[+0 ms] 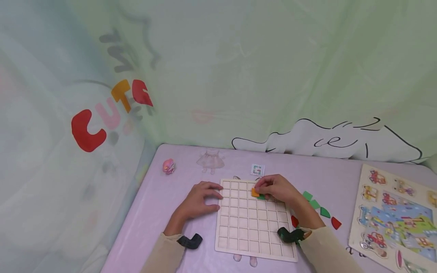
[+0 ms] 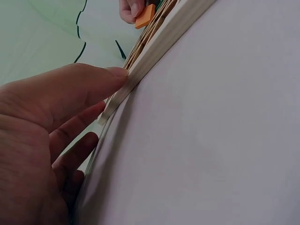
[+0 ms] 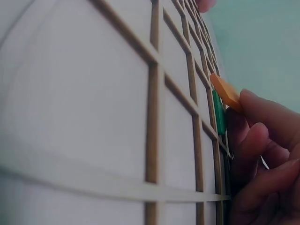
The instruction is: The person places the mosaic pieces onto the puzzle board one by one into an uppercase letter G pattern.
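Observation:
A pale wooden grid board (image 1: 239, 223) lies on the cloth-covered table. My right hand (image 1: 278, 187) pinches an orange square tile (image 1: 254, 192) between thumb and fingers over the board's far part. In the right wrist view, the orange tile (image 3: 226, 93) is tilted, its lower end close to the grid's ridges. Right beside it, a green tile (image 3: 218, 112) sits in a grid cell, partly hidden by the fingers in the head view. At the board's left edge rests my left hand (image 1: 199, 199), fingers spread; its thumb (image 2: 105, 82) touches the wooden rim in the left wrist view.
Several loose green tiles (image 1: 315, 204) and a red quarter-round piece (image 1: 336, 223) lie right of the board. Beyond it is a small patterned card (image 1: 257, 170). A pink toy (image 1: 168, 166) stands far left, and a picture puzzle board (image 1: 370, 189) lies at the right.

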Tool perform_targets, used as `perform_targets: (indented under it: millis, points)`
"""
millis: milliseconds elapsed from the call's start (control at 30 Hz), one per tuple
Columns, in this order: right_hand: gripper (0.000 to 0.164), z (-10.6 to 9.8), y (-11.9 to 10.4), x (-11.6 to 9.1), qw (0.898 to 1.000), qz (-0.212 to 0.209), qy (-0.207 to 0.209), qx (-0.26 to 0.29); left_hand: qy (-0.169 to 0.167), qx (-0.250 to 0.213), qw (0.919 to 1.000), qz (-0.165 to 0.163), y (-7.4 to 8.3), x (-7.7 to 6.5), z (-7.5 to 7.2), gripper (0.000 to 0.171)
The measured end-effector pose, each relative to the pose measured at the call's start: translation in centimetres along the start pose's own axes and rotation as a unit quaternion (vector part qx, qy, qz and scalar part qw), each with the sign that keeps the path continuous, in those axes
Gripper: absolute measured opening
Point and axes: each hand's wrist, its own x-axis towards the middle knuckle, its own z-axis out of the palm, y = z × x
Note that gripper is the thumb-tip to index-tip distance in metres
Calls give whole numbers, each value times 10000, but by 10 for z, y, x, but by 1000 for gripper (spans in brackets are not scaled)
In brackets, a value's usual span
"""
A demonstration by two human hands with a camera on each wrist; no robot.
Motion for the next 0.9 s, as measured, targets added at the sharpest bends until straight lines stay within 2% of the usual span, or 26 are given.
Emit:
perform_targets:
  millis: [167, 333, 900]
  points:
    - [22, 2, 0, 0, 9995, -131, 108, -280, 32, 21, 10000, 82, -1, 0, 1, 26]
    - [16, 4, 0, 1, 9986, -113, 126, -511, 85, 71, 9998, 189, -2, -1, 1, 27]
    - [14, 6, -3, -1, 9981, -75, 157, -594, -20, 84, 9999, 112, -1, -1, 0, 27]
